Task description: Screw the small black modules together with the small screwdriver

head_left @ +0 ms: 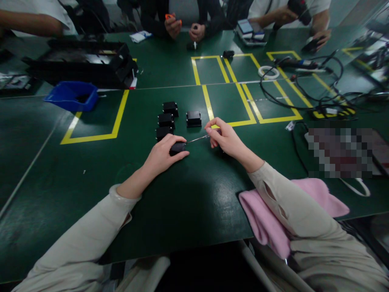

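Note:
My left hand (162, 152) is closed over a small black block (178, 147) pressed onto the green table (188, 202). My right hand (224, 138) pinches a thin metal tool (199, 139) whose tip points at that block. Just beyond my left hand lie three black blocks in a column (166, 120), the nearest touching my knuckles. A fourth block (193, 118) sits apart to their right.
A blue bin (73, 95) and a black tray (82, 61) stand at the far left. Yellow tape outlines mark the table. Cables (313, 93) and a white ring (268, 72) lie at the right. A pink cloth (273, 219) rests under my right arm. Other people's hands work across the table.

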A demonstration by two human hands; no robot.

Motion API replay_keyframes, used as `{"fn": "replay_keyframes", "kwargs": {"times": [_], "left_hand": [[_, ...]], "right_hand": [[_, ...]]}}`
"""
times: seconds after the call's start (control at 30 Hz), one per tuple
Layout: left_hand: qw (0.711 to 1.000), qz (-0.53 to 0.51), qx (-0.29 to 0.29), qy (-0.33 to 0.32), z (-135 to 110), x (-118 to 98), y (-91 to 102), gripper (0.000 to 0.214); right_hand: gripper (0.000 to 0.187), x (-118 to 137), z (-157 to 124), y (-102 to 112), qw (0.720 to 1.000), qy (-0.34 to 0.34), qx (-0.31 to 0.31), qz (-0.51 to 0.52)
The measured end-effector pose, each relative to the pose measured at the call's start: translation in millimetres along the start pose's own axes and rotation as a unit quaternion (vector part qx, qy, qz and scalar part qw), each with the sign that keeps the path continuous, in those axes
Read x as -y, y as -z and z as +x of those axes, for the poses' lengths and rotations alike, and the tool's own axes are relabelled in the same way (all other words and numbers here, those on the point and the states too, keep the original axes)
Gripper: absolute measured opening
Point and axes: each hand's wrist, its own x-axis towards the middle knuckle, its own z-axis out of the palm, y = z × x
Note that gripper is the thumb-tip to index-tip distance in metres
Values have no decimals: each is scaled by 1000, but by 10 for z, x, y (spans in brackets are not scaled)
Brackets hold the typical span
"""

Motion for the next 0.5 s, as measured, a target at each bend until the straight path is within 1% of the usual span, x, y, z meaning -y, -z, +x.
{"fn": "replay_keyframes", "kwargs": {"times": [0.07, 0.2, 0.4, 0.5], "left_hand": [[1000, -1, 2, 4, 0, -4, 4, 37], [1000, -5, 7, 14, 8, -16, 13, 38], [1000, -7, 12, 17, 13, -41, 31, 38], [1000, -8, 13, 20, 12, -51, 34, 38]], "right_hand": [[10, 3, -1, 7, 1000, 2, 1, -8], [17, 17, -3, 17, 1000, 3, -8, -15], [9, 22, -6, 4, 1000, 1, 4, -9], [18, 22, -10, 4, 1000, -4, -15, -10]]}}
